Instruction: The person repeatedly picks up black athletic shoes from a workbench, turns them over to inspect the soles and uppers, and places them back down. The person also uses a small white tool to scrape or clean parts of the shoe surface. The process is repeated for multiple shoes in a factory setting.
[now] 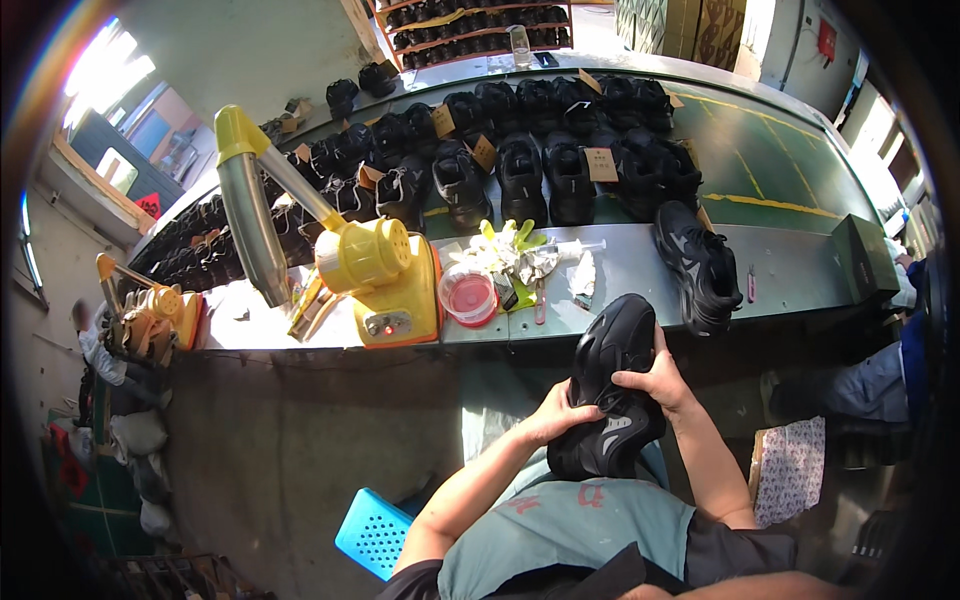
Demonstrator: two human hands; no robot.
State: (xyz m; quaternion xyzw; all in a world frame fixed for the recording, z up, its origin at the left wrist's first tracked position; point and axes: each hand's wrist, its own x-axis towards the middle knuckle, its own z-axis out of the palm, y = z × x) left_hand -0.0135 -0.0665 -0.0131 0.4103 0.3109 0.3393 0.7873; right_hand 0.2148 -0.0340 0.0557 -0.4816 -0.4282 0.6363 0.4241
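Note:
Over my lap, just in front of the bench edge, I hold a black sneaker [622,345] with grey side details. Its toe points up toward the bench. My left hand [562,414] grips its left side, the thumb laid across the upper. From the right, my right hand [660,380] is wrapped round it with the thumb pressed on top. Whether a second shoe lies against this one I cannot tell. Another black sneaker [692,265] stands on the bench edge beyond my right hand.
A yellow machine [375,265] with a metal pipe stands on the metal bench [640,275]. Beside it are a clear tub of pink liquid [468,295] and crumpled wipes [520,255]. Rows of black sneakers [520,175] line the green belt. A blue stool [372,532] is at lower left.

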